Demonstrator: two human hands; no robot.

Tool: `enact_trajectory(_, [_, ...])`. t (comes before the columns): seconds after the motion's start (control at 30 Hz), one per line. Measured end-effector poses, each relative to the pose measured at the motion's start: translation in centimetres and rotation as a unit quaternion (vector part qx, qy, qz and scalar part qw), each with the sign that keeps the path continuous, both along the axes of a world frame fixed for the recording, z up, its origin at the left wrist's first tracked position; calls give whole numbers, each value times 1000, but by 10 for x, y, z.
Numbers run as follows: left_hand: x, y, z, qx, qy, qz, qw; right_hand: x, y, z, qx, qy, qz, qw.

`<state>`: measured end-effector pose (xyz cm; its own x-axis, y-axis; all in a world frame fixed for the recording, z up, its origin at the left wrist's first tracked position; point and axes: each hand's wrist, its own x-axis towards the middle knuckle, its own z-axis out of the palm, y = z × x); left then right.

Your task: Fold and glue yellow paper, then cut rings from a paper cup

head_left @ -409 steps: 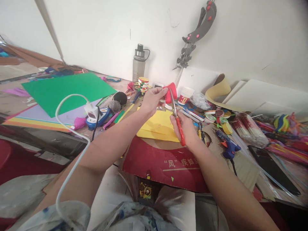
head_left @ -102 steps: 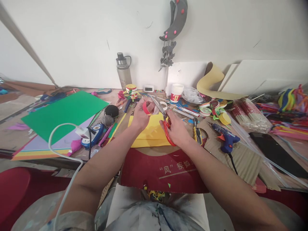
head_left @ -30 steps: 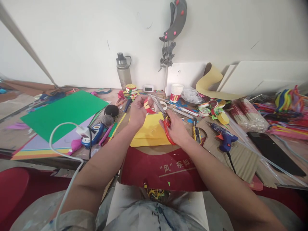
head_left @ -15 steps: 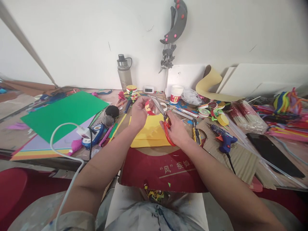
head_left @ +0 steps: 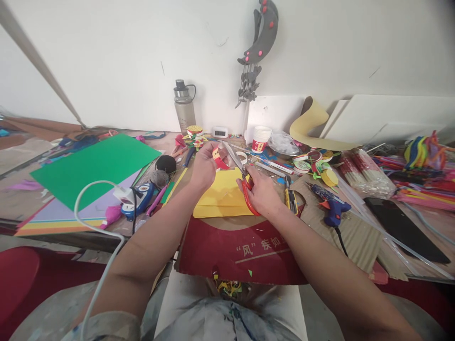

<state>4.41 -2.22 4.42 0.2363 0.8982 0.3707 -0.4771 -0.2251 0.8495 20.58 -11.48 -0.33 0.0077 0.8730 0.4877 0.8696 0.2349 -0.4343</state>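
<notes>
My left hand (head_left: 204,163) is closed on a cut piece of a red, yellow and white paper cup (head_left: 221,158), holding it up over the table. In my right hand (head_left: 263,189) is a pair of scissors (head_left: 246,187) with red handles, fingers wrapped through the loops. The metal blades point up and left, their tips beside the cup piece; whether they touch it I cannot tell. Beneath both hands lie yellow sheets (head_left: 216,196) on a dark red printed cardboard (head_left: 220,248).
A hot glue gun (head_left: 332,204), a utility knife (head_left: 291,196) and a black phone (head_left: 405,229) lie to the right. Stacked paper cups (head_left: 261,139) and a water bottle (head_left: 184,109) stand at the back. Coloured sheets (head_left: 99,166) and a white cable (head_left: 97,284) are at left.
The scissor blades have closed somewhat and their tips have moved slightly left. My left hand and the cup piece have shifted a little; the rest looks the same.
</notes>
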Motion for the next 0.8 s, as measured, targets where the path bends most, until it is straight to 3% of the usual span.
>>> enact_trajectory(0.5, [-3, 6, 4, -33, -8, 0, 999, -5, -9, 21, -98, -47, -35, 993])
enact_trajectory(0.67, [-7, 8, 4, -22, -19, 20, 999, -5, -9, 21, -100, -35, -13, 994])
enact_trajectory(0.8, [-5, 5, 2, -23, 15, -11, 1000, -4, -8, 20, -86, -48, -26, 995])
